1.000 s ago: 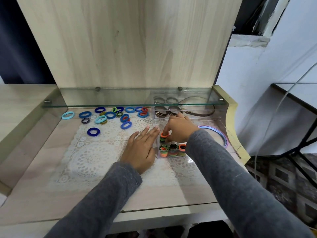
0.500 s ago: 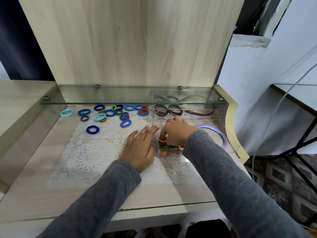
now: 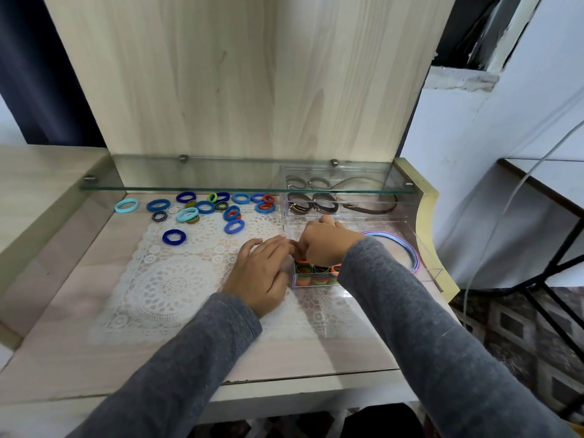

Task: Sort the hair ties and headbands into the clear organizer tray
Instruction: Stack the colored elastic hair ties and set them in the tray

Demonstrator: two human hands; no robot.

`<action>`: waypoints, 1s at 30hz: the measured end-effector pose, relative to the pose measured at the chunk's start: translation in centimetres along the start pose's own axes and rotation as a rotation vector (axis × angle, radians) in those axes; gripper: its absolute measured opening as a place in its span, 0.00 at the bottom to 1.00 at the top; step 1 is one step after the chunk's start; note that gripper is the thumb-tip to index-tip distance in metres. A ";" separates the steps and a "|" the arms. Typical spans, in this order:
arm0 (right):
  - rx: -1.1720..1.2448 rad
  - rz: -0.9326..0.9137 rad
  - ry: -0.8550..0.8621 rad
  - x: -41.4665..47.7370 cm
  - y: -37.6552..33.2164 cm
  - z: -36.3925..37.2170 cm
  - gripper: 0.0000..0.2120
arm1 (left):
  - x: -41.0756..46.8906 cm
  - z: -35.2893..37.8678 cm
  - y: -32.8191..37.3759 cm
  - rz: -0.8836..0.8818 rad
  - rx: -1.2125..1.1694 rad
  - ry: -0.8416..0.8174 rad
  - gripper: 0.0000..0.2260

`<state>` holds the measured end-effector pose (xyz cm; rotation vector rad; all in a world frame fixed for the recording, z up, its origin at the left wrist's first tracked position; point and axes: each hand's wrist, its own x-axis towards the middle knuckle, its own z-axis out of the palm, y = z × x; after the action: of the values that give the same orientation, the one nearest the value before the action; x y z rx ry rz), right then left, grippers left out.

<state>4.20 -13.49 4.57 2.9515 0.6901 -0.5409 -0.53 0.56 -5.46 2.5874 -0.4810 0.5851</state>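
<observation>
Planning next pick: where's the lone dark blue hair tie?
Head view, left of centre: dark blue hair tie on the lace mat, left of the left hand.

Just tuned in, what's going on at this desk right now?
A person is sorting hair ties into a clear tray. The right hand is over the tray's near-left compartment, fingers curled on an orange tie atop the stacked ties. The left hand rests flat on the lace mat beside the tray. Many blue ties lie loose at the back. Dark headbands and a pastel headband are already in the tray.
</observation>
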 end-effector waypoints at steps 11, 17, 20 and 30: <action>0.157 -0.036 0.172 0.2 1.1 0.1 0.17 | 0.0 -0.2 0.0 0.022 -0.054 -0.043 0.20; 0.219 0.065 0.345 0.9 2.3 0.8 0.14 | 0.0 -0.2 0.1 0.021 -0.085 -0.056 0.20; 0.180 0.097 0.287 0.8 2.2 1.7 0.14 | 0.1 -0.2 0.1 0.002 -0.094 -0.051 0.21; 0.088 0.097 0.296 0.7 2.1 2.4 0.13 | 0.1 0.0 0.1 0.012 -0.023 -0.075 0.27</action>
<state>4.95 -15.45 1.99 3.1622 0.5518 -0.1293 -0.50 0.48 -5.41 2.5937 -0.5254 0.4846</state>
